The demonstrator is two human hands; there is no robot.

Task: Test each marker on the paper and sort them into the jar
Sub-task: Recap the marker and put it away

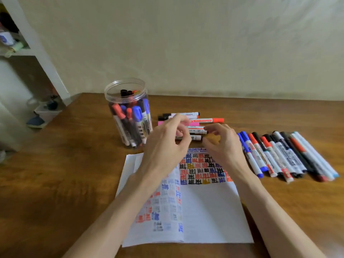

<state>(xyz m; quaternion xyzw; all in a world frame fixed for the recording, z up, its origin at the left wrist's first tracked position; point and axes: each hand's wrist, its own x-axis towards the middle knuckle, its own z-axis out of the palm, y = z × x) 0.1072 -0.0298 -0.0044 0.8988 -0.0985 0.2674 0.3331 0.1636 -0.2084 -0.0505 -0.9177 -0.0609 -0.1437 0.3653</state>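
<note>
Jar: upright on the tabletop, left of both hands, part-filled with markers.
Paper: flat, its far part covered in coloured test marks.
Loose markers: we note a heap beyond the hands and a row to the right.
Left hand: over the paper's far edge, fingers curled; we cannot tell what its grip holds.
Right hand: beside it, fingers curled; grip equally unclear.
</note>
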